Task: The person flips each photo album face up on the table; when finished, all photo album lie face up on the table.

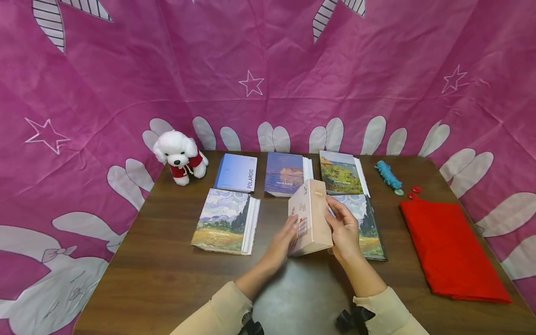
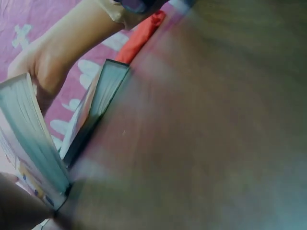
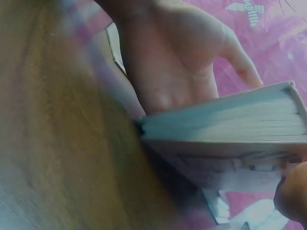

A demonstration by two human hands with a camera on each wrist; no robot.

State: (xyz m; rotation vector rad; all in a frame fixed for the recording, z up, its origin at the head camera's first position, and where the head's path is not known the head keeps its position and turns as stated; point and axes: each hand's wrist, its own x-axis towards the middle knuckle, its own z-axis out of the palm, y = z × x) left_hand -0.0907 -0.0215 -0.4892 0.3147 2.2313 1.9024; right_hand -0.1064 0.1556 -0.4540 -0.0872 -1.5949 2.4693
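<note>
Both hands hold a thick cream photo album with small drawings on its cover, tilted upright close over the table, its spine towards me. My left hand lies along the left cover. On the other side my right hand grips it, thumb near the spine. In the right wrist view the page edges of the album show between the hands, the left palm behind. A landscape photo album lies partly hidden behind the right hand. Another such album lies to the left.
Along the back lie a blue Polaroid album, a seascape album and a garden album. A white toy dog stands at back left. At right are a blue cord bundle, red discs and a folded red cloth.
</note>
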